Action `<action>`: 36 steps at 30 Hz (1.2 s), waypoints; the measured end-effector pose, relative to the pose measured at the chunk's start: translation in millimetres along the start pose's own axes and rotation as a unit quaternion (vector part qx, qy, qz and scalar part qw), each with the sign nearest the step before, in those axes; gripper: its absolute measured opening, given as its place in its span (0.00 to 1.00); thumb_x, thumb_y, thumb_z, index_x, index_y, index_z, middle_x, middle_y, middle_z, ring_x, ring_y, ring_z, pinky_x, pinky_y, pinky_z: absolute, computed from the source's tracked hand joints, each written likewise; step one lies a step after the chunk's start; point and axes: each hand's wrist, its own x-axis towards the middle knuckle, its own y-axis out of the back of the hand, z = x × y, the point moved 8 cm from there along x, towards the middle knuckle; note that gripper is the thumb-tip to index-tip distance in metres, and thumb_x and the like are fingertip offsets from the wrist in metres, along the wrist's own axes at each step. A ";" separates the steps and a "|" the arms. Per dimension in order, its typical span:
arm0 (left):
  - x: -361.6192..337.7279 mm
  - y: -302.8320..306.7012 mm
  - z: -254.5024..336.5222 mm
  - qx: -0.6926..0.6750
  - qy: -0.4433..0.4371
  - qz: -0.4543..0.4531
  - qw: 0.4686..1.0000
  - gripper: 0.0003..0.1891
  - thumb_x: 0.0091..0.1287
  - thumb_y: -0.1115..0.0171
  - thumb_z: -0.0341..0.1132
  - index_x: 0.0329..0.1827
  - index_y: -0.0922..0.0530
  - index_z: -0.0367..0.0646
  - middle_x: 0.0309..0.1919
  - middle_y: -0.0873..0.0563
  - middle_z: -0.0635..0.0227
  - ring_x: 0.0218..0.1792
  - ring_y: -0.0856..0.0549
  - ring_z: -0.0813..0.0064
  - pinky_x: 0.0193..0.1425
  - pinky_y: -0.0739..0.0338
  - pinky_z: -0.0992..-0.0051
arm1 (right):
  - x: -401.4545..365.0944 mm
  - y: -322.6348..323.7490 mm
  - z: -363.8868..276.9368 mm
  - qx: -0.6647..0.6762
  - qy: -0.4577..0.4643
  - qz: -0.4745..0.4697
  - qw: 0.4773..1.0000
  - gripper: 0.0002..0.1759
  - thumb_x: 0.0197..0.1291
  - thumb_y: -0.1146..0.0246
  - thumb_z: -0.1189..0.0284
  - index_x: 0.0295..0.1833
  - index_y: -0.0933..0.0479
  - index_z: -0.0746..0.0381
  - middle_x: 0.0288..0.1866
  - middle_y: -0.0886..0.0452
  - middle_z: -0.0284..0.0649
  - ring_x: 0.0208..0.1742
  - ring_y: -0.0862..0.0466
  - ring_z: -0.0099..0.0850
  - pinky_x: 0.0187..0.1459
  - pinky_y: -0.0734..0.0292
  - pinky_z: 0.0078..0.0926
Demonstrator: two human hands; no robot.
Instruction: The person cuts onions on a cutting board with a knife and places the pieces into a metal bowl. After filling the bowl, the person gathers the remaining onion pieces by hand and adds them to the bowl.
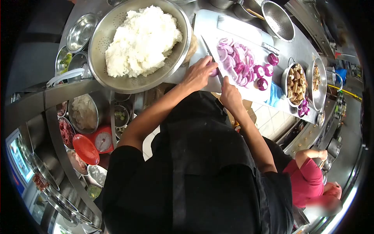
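Note:
My left hand (198, 74) presses a red onion (213, 71) against the white cutting board (202, 23), its fingers curled over the top. In my right hand (231, 95) is the handle of a kitchen knife (214, 58), whose blade lies beside the onion and points away from me. Just right of the blade spreads a pile of sliced red onion (239, 62). Several onion halves (268, 70) sit at the board's right side. A broad cleaver (239, 30) rests flat along the board's far edge.
A large colander (95, 58) heaped with white rice-like food (144, 41) stands left of the board. Bowls of cut mushrooms (296, 84) and other food (316, 80) are at right. An empty colander (278, 21) stands at the back. A person in a red shirt (306, 181) works at lower right.

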 end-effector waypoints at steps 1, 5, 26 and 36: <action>0.2 1.9 2.3 0.001 -0.006 0.003 1.000 0.14 0.57 0.42 0.22 0.46 0.24 0.44 0.42 0.27 0.62 0.44 0.22 0.59 0.46 0.25 0.63 | 3.5 1.7 -0.5 0.007 -0.007 -0.013 1.000 0.13 0.52 0.50 0.82 0.45 0.39 0.67 0.25 0.22 0.62 0.31 0.19 0.60 0.35 0.27 0.56; -0.8 -3.1 -4.2 0.022 0.009 -0.030 0.999 0.13 0.57 0.42 0.22 0.45 0.24 0.44 0.41 0.27 0.61 0.45 0.22 0.59 0.47 0.25 0.63 | 0.7 23.4 -9.0 0.030 -0.003 -0.003 1.000 0.14 0.52 0.49 0.82 0.46 0.39 0.67 0.25 0.22 0.62 0.31 0.19 0.59 0.35 0.27 0.55; 1.2 0.2 -0.1 0.006 0.012 -0.010 1.000 0.16 0.57 0.38 0.24 0.49 0.25 0.44 0.45 0.26 0.59 0.47 0.21 0.55 0.46 0.24 0.59 | 20.4 -4.3 21.6 0.074 0.046 -0.002 0.996 0.15 0.55 0.44 0.79 0.48 0.34 0.70 0.31 0.21 0.63 0.38 0.19 0.59 0.41 0.26 0.53; -5.6 8.1 2.2 -0.127 0.092 0.088 0.984 0.12 0.56 0.37 0.21 0.43 0.26 0.38 0.35 0.21 0.58 0.39 0.18 0.55 0.42 0.24 0.62 | -21.5 5.4 32.5 0.081 -0.067 0.012 0.994 0.14 0.57 0.46 0.78 0.49 0.35 0.70 0.30 0.21 0.64 0.37 0.20 0.60 0.38 0.27 0.53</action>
